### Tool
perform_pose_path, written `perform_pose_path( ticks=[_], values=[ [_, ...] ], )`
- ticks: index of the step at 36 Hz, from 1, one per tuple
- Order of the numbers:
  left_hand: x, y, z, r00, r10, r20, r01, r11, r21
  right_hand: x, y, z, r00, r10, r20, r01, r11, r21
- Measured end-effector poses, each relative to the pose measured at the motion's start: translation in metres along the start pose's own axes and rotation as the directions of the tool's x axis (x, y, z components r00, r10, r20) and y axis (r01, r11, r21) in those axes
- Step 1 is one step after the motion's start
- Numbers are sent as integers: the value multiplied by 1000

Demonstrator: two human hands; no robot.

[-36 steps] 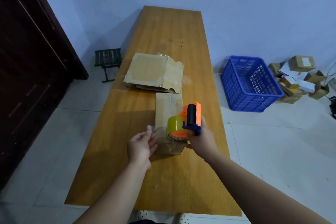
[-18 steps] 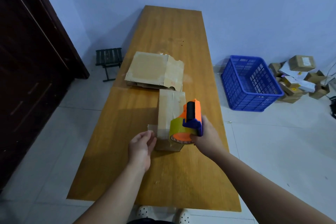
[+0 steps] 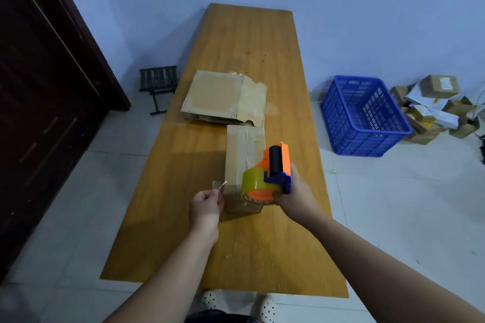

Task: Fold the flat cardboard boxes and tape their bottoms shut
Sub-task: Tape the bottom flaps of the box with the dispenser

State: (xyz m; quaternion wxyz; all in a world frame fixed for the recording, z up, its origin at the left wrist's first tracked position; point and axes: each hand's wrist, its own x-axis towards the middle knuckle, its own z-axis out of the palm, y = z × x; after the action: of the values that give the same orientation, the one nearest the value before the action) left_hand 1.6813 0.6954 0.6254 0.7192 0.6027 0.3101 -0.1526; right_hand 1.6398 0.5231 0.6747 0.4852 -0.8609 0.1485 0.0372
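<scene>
A: Which way does the box point?
B: The box lies mid-surface, long axis running away from me, far end just beside the flat cardboard.
A: Hands?
B: My right hand grips the tape dispenser, which hides the box's near right corner. My left hand pinches a thin strip, too small to identify.

Off the long right edge of your wooden table, a blue plastic basket stands on the pale tiled floor, and just beyond it a heap of parcels and loose paper lies against the blue wall. Off the left edge, a small dark slatted stool stands near a dark brown door. Below the near edge, the toes of your white perforated shoes show.
</scene>
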Motion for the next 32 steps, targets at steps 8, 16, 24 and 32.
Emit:
perform_pose_path(
  ticks=[8, 16, 24, 32],
  values=[
    [0, 0, -2, 999, -39, 10, 39, 999, -21, -2, 6, -2, 999, -41, 12, 42, 995, -89],
    [3, 4, -5, 996, -81, 20, 82, 996, -20, -2, 3, -2, 999, -35, 28, 39, 989, -143],
    [-2, 6, -1, 996, -84, 24, 84, 996, -20, -4, 1, -3, 999, -38, 22, 41, 988, -146],
    [3, 5, -4, 994, -108, 22, 109, 994, -9, -5, 3, -2, 999, -35, 25, 39, 985, -169]
  ],
)
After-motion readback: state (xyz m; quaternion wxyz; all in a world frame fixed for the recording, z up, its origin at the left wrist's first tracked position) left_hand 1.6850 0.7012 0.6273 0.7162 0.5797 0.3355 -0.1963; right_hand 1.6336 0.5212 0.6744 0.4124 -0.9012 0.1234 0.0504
